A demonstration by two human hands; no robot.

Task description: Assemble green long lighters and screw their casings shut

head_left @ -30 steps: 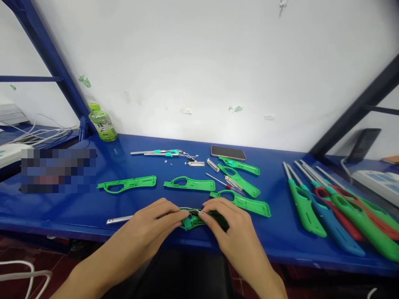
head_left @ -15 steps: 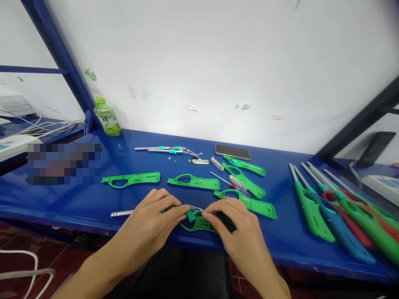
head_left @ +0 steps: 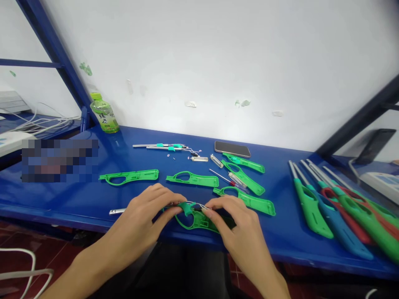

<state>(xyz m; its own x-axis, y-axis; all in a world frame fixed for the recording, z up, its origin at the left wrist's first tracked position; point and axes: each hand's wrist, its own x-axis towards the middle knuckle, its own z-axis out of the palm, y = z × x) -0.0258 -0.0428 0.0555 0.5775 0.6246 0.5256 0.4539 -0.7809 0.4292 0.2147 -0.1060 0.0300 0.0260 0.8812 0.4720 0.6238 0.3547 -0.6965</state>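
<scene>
The blue table [head_left: 77,195] carries green shell halves [head_left: 202,181]; a screwdriver [head_left: 241,187]; a phone [head_left: 232,148]; a bottle [head_left: 106,117]; long-nosed lighters [head_left: 314,214].

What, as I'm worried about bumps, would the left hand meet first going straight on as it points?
Held trigger and wires aside, the left hand would probably meet the right hand first, though depth is unclear.

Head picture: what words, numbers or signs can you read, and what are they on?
None can be read for sure.
Green bottle: dark writing on its label, too small and blurred to read.
Metal tube by the left hand: dark marks near its tip, maybe not writing at all.
</scene>
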